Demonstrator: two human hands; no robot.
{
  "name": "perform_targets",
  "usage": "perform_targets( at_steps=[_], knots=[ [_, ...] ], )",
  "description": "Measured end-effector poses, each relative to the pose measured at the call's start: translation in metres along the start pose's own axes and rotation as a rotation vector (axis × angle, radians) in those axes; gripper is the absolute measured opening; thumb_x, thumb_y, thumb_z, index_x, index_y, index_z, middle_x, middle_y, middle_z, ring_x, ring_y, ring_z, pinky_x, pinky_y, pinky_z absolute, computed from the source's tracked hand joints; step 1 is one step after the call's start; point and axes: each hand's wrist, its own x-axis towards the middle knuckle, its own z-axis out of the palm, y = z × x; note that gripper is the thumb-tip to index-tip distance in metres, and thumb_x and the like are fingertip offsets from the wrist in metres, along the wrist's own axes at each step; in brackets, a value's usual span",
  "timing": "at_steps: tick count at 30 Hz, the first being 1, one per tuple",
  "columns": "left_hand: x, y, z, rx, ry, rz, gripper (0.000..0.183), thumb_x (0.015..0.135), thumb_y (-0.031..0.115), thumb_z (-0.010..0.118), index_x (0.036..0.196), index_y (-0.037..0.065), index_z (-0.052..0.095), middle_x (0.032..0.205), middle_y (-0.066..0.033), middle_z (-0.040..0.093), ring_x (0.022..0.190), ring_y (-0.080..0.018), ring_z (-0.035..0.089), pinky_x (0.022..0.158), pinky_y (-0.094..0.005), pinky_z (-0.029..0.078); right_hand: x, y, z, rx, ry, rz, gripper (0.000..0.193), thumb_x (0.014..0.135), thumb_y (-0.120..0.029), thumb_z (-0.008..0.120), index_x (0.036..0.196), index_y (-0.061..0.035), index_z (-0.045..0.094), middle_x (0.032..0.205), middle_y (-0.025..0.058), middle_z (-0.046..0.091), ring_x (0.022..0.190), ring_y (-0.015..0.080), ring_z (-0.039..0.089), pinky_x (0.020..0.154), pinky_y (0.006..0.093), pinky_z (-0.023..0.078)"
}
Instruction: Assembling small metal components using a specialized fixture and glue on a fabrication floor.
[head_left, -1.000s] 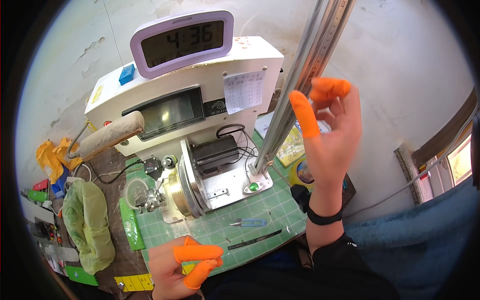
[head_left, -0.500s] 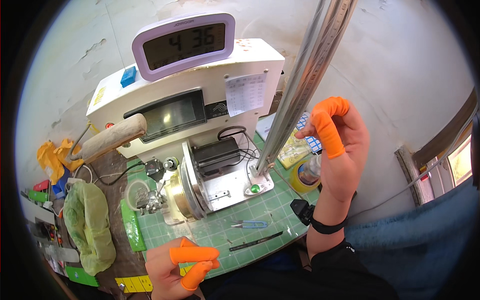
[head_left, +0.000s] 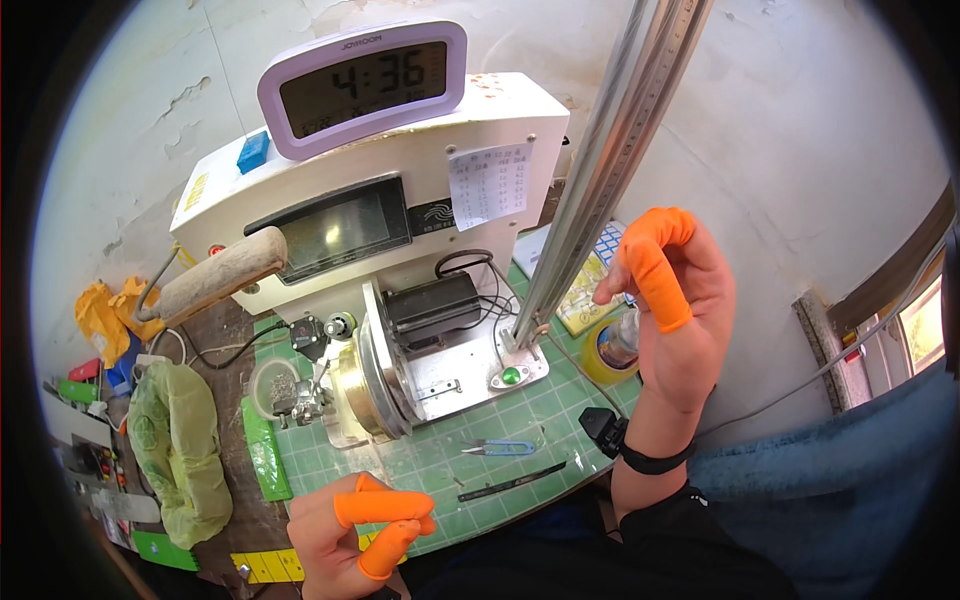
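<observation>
Orange finger cots cover fingertips on both my hands. My left hand (head_left: 350,532) is low at the table's front edge, thumb and forefinger pinched together; whatever lies between them is too small to make out. Raised beside an upright metal rail (head_left: 607,165), my right hand (head_left: 682,295) has its fingers curled in a pinch, and I cannot see what is in it. A black strap with a small device (head_left: 606,430) circles my right wrist. Between the hands stands a white machine (head_left: 490,115) with a dark screen (head_left: 345,232), a brass-coloured wheel (head_left: 352,390) and a green button (head_left: 511,376).
Blue-handled snips (head_left: 500,448) and dark tweezers-like tool (head_left: 512,482) lie on the green gridded mat (head_left: 450,510). A lilac clock (head_left: 362,88) tops the machine. At left are a padded roller arm (head_left: 222,275) and yellow-green bag (head_left: 180,450); a yellow container (head_left: 606,360) stands right.
My right hand has come down slightly beside the rail, its fingers still curled. My left hand has shifted a little to the left, still pinched.
</observation>
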Motion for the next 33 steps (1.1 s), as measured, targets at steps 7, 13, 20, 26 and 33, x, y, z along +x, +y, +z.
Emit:
perform_targets(
  at_steps=[7, 13, 20, 26, 33],
  knots=[
    [0.000, 0.006, 0.003, -0.014, -0.019, -0.012, 0.013, 0.093, 0.004, 0.071, 0.103, -0.004, 0.071, 0.082, -0.0116, 0.070, 0.073, -0.0181, 0.065, 0.068, -0.0279, 0.049, 0.025, 0.001, 0.012, -0.597, 0.209, -0.264, 0.024, 0.086, -0.011, 0.082, 0.100, -0.0022, 0.065, 0.088, 0.0021, 0.064, 0.068, 0.0089, 0.057, 0.062, 0.0235, 0.050],
    [0.005, -0.001, 0.006, 0.001, -0.033, 0.016, 0.012, 0.092, 0.004, 0.071, 0.102, -0.004, 0.071, 0.082, -0.0116, 0.070, 0.072, -0.0181, 0.066, 0.067, -0.0280, 0.049, 0.042, 0.011, 0.012, -0.821, 0.200, -0.405, 0.022, 0.085, -0.009, 0.082, 0.097, -0.0021, 0.066, 0.084, 0.0025, 0.065, 0.068, 0.0106, 0.059, 0.060, 0.0246, 0.051],
    [-0.001, 0.002, 0.001, 0.004, -0.001, 0.022, 0.013, 0.093, 0.004, 0.071, 0.103, -0.004, 0.071, 0.081, -0.0110, 0.070, 0.071, -0.0178, 0.065, 0.066, -0.0280, 0.049, 0.018, -0.002, 0.011, -0.202, 0.070, -0.055, 0.009, 0.092, 0.001, 0.071, 0.098, 0.0032, 0.064, 0.092, 0.0032, 0.063, 0.079, 0.0093, 0.059, 0.067, 0.0247, 0.051],
    [0.002, -0.009, 0.000, 0.021, 0.018, 0.039, 0.015, 0.085, 0.007, 0.078, 0.097, -0.002, 0.076, 0.074, -0.0097, 0.072, 0.064, -0.0163, 0.071, 0.056, -0.0239, 0.051, 0.006, -0.005, -0.001, 0.004, -0.025, -0.002, 0.008, 0.094, 0.001, 0.068, 0.099, 0.0040, 0.063, 0.093, 0.0056, 0.064, 0.072, 0.0107, 0.060, 0.065, 0.0246, 0.050],
    [0.000, 0.005, 0.010, -0.043, 0.041, -0.065, 0.015, 0.090, 0.009, 0.073, 0.099, -0.003, 0.071, 0.083, -0.0118, 0.069, 0.069, -0.0192, 0.066, 0.064, -0.0287, 0.051, -0.002, -0.008, 0.001, 0.131, -0.009, 0.059, 0.010, 0.092, 0.000, 0.070, 0.099, 0.0036, 0.064, 0.089, 0.0061, 0.065, 0.068, 0.0112, 0.062, 0.064, 0.0244, 0.049]
  ],
)
